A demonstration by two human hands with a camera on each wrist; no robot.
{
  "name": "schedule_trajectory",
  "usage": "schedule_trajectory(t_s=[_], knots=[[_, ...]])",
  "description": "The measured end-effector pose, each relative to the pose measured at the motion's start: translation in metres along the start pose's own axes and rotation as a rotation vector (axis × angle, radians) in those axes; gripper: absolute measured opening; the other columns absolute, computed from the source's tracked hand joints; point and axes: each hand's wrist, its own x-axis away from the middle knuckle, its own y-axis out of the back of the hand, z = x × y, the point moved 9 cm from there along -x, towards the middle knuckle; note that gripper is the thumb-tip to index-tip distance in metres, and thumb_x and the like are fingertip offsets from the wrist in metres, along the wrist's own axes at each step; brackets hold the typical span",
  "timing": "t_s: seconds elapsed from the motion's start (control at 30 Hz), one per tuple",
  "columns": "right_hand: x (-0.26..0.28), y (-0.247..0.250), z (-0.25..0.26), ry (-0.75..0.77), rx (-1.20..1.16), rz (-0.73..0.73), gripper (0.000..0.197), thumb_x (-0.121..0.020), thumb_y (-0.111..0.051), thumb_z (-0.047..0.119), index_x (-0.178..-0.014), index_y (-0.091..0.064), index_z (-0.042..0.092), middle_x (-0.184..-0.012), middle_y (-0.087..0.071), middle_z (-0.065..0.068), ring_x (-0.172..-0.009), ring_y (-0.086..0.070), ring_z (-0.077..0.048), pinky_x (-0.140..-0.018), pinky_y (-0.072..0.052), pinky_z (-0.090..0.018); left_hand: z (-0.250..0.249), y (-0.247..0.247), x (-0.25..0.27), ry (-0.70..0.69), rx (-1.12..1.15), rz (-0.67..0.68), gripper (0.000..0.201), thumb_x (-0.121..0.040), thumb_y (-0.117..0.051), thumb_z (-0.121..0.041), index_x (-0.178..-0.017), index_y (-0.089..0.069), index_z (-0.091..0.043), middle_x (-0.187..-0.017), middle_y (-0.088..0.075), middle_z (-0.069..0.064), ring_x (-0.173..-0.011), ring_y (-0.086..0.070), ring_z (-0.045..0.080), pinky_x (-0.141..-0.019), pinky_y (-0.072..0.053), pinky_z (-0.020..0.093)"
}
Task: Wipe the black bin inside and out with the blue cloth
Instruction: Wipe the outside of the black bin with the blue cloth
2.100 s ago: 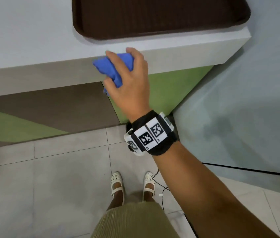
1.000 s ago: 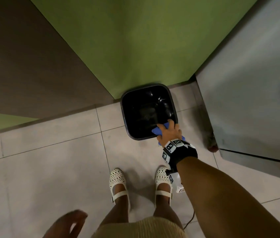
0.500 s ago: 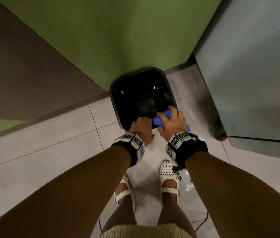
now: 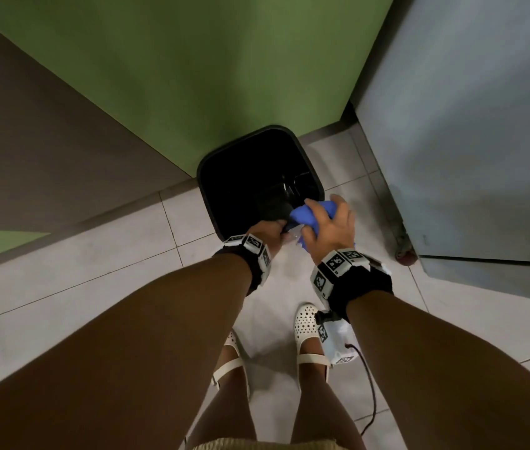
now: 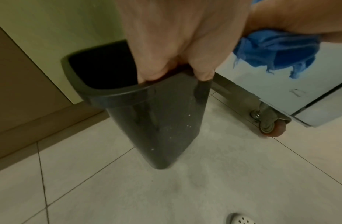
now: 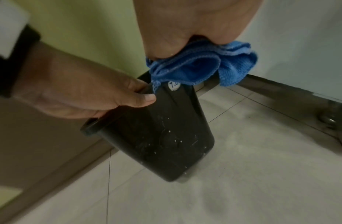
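Note:
The black bin (image 4: 250, 170) stands in the corner on the tiled floor, its mouth facing up at me. In the wrist views the bin (image 5: 157, 121) leans, dusty with white specks on its outside (image 6: 166, 136). My left hand (image 4: 271, 230) grips the near rim, fingers hooked inside (image 5: 176, 74) and thumb outside (image 6: 145, 100). My right hand (image 4: 327, 220) holds the bunched blue cloth (image 4: 304, 216) just above the rim's near right corner. The cloth (image 6: 200, 68) hangs from the fist and brushes a round white sticker (image 6: 174, 85) on the bin.
A green and brown wall panel (image 4: 159, 76) runs behind the bin. A grey wheeled cabinet (image 4: 468, 125) stands close on the right, its caster (image 5: 271, 127) near the bin. My white shoes (image 4: 306, 326) and a trailing cable (image 4: 371, 384) are on the pale tiles below.
My right hand carried the cloth from the counter down to the bin. My left hand then came in and gripped the near rim, and the right hand lifted slightly off the rim.

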Motion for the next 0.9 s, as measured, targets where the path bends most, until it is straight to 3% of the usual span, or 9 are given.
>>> schedule_trajectory(t_s=[0.13,0.27,0.33,0.43,0.5,0.57,0.63,0.77,0.9], knots=[[0.005,0.025,-0.01,-0.237,-0.204,-0.078,0.046,-0.087,-0.053,0.019,-0.133,-0.046,0.02,-0.145,-0.027,-0.018,-0.125,-0.035,-0.035,-0.103,-0.034,-0.039,-0.007,0.026,0.016,-0.03,0.105,-0.051,0.039,-0.098,-0.041,-0.024,-0.133,-0.045,-0.009,-0.129,-0.057,0.019,-0.12,-0.052,0.033,-0.099,-0.036,0.032],[0.009,0.035,-0.015,-0.401,-0.374,-0.138,0.045,-0.087,-0.051,0.02,-0.131,-0.047,0.021,-0.136,-0.035,-0.019,-0.118,-0.044,-0.037,-0.101,-0.041,-0.041,-0.006,0.046,0.028,-0.008,0.482,-0.119,0.039,-0.096,-0.046,-0.02,-0.132,-0.046,-0.005,-0.13,-0.056,0.019,-0.122,-0.051,0.032,-0.098,-0.036,0.027],[0.011,0.032,-0.015,-0.449,-0.36,-0.071,0.047,-0.089,-0.049,0.023,-0.135,-0.042,0.025,-0.141,-0.031,-0.017,-0.125,-0.04,-0.036,-0.104,-0.038,-0.043,-0.009,0.046,0.032,-0.019,0.688,-0.083,0.044,-0.092,-0.05,-0.022,-0.131,-0.045,-0.003,-0.129,-0.055,0.022,-0.122,-0.051,0.035,-0.105,-0.037,0.034],[0.011,0.026,0.002,-0.344,-0.352,-0.013,0.05,-0.092,-0.047,0.024,-0.14,-0.035,0.028,-0.153,-0.016,-0.013,-0.138,-0.023,-0.033,-0.113,-0.026,-0.043,-0.004,0.037,0.035,0.047,0.964,-0.021,0.04,-0.093,-0.047,-0.019,-0.128,-0.045,0.0,-0.126,-0.055,0.026,-0.116,-0.053,0.033,-0.109,-0.037,0.049],[0.009,0.016,0.019,-0.235,-0.297,0.017,0.051,-0.094,-0.047,0.026,-0.142,-0.031,0.029,-0.156,-0.009,-0.01,-0.14,-0.015,-0.034,-0.114,-0.02,-0.04,0.003,0.033,0.036,0.104,1.135,-0.009,0.03,-0.098,-0.039,-0.012,-0.125,-0.046,0.0,-0.115,-0.057,0.02,-0.108,-0.052,0.026,-0.109,-0.037,0.048],[0.01,0.005,0.03,-0.193,-0.248,0.024,0.051,-0.095,-0.045,0.03,-0.143,-0.027,0.03,-0.157,-0.005,-0.007,-0.139,-0.016,-0.033,-0.113,-0.022,-0.04,0.009,0.025,0.035,0.154,1.246,0.033,0.02,-0.1,-0.036,-0.016,-0.111,-0.051,-0.009,-0.104,-0.058,0.013,-0.101,-0.055,0.025,-0.103,-0.04,0.045],[0.013,-0.005,0.041,-0.157,-0.22,0.011,0.051,-0.095,-0.043,0.034,-0.143,-0.027,0.029,-0.158,-0.002,-0.007,-0.138,-0.018,-0.033,-0.111,-0.026,-0.041,0.02,0.022,0.033,0.201,1.257,0.018,0.017,-0.1,-0.037,-0.022,-0.101,-0.051,-0.013,-0.111,-0.059,0.019,-0.105,-0.058,0.031,-0.105,-0.042,0.047],[0.016,-0.033,0.059,-0.049,-0.066,0.127,0.051,-0.096,-0.033,0.042,-0.145,-0.018,0.037,-0.157,0.01,-0.01,-0.139,-0.013,-0.035,-0.115,-0.022,-0.044,0.041,0.021,0.028,0.216,1.209,0.011,0.046,-0.095,-0.039,-0.038,-0.127,-0.045,-0.005,-0.134,-0.051,0.025,-0.123,-0.051,0.038,-0.107,-0.04,0.053],[0.013,-0.042,0.069,0.059,0.079,0.171,0.053,-0.096,-0.026,0.047,-0.146,-0.008,0.039,-0.156,0.011,-0.012,-0.138,-0.017,-0.035,-0.114,-0.02,-0.04,0.054,0.032,0.03,0.201,1.198,-0.002,0.049,-0.097,-0.036,-0.036,-0.137,-0.038,-0.007,-0.138,-0.049,0.02,-0.127,-0.048,0.034,-0.111,-0.037,0.048]])
